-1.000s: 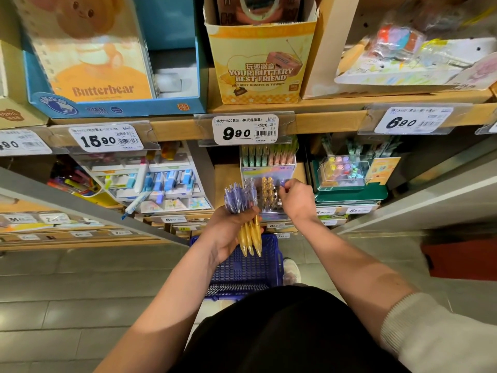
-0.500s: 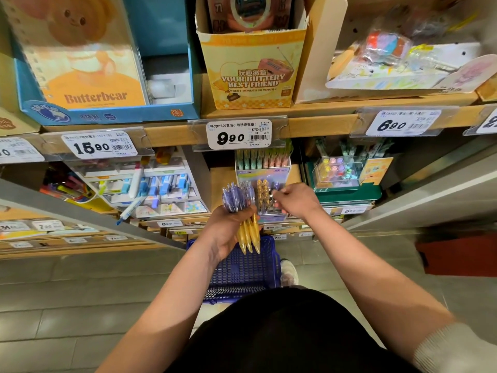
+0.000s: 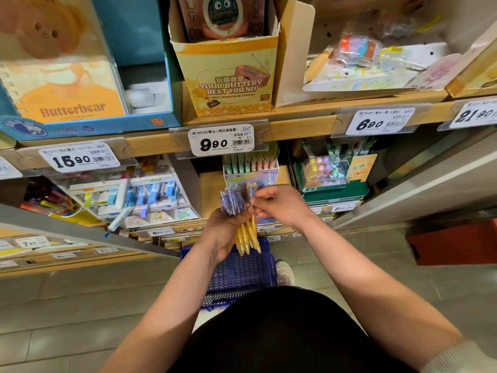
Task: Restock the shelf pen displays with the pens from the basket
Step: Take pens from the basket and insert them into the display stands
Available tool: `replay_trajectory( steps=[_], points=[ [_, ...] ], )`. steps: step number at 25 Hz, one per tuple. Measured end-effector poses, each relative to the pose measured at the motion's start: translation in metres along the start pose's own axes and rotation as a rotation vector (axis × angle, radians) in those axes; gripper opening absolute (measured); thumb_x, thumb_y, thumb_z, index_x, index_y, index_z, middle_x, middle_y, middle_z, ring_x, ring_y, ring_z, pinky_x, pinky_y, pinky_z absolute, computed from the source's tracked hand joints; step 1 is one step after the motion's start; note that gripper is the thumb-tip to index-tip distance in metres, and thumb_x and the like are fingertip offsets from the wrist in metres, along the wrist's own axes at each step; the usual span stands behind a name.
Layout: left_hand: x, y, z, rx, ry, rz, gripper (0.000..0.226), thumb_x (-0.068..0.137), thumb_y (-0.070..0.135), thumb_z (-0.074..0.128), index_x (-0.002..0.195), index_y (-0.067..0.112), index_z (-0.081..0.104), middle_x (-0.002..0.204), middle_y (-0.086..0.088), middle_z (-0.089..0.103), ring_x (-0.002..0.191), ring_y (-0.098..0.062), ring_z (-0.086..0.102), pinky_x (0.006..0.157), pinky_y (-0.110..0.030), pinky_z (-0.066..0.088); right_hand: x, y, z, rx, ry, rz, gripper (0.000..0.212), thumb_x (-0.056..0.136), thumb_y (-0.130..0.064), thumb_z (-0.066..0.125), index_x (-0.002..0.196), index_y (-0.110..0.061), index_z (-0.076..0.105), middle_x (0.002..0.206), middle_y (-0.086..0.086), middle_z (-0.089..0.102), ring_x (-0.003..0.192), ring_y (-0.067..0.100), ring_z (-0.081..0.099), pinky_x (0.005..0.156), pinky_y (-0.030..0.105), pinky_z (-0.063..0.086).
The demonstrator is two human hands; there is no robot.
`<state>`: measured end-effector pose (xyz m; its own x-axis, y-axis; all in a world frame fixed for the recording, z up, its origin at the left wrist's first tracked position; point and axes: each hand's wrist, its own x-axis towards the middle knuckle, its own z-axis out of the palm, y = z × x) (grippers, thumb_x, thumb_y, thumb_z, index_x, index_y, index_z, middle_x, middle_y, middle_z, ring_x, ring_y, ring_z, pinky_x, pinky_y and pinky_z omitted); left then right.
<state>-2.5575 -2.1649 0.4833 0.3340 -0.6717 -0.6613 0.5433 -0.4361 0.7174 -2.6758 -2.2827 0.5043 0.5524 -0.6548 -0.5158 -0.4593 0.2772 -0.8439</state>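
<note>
At frame centre, a person's left hand grips a bundle of pens (yellow tips downward) while the right hand pinches one pen before the pen display, above the blue basket.

Below the 9.90 price tag, the right hand hid the lower part of the pen display; farther below, dark clothing covered the near edge of the basket.

Bare forearms reached forward, the left hand curled around a bundle of pens, the right hand pinching a single pen just beside it.
</note>
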Motion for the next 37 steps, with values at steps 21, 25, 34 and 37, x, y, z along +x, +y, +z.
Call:
replay_trajectory(
  steps=[21,25,34,37],
  points=[
    [-0.002,-0.002,-0.012,-0.128,-0.007,-0.079,0.031,0.087,0.002,0.075,0.116,0.000,0.067,0.100,-0.016,0.077,0.078,-0.025,0.074,0.064,-0.035,0.061,0.065,0.060,-0.023,-0.429,0.504,-0.279,0.012,0.095,-0.021,0.068,0.102,-0.011,0.072,0.089,-0.004,0.074,0.075,0.007,0.068,0.065,0.007,0.045],
    [-0.001,-0.001,-0.016,-0.121,0.005,-0.086,0.029,0.088,0.001,0.074,0.116,0.000,0.066,0.095,-0.012,0.079,0.081,-0.024,0.076,0.067,-0.036,0.063,0.073,0.061,-0.019,-0.583,0.461,-0.214,0.011,0.095,-0.024,0.068,0.096,-0.013,0.071,0.082,0.000,0.074,0.069,0.013,0.069,0.064,0.020,0.053],
    [-0.002,0.001,-0.017,-0.128,-0.014,-0.082,0.026,0.086,-0.001,0.074,0.112,0.000,0.067,0.094,-0.014,0.078,0.081,-0.025,0.076,0.068,-0.037,0.063,0.076,0.046,-0.014,-0.824,0.395,-0.117,0.028,0.098,-0.024,0.059,0.080,-0.004,0.067,0.075,0.015,0.070,0.072,0.033,0.069,0.070,0.041,0.060],
    [-0.002,0.002,-0.015,-0.130,-0.016,-0.079,0.029,0.086,-0.001,0.074,0.115,-0.001,0.066,0.093,-0.014,0.078,0.082,-0.025,0.077,0.068,-0.037,0.063,0.074,0.045,-0.013,-0.826,0.412,-0.102,0.028,0.098,-0.026,0.058,0.085,-0.002,0.068,0.079,0.017,0.071,0.075,0.034,0.070,0.071,0.041,0.060]
  ],
)
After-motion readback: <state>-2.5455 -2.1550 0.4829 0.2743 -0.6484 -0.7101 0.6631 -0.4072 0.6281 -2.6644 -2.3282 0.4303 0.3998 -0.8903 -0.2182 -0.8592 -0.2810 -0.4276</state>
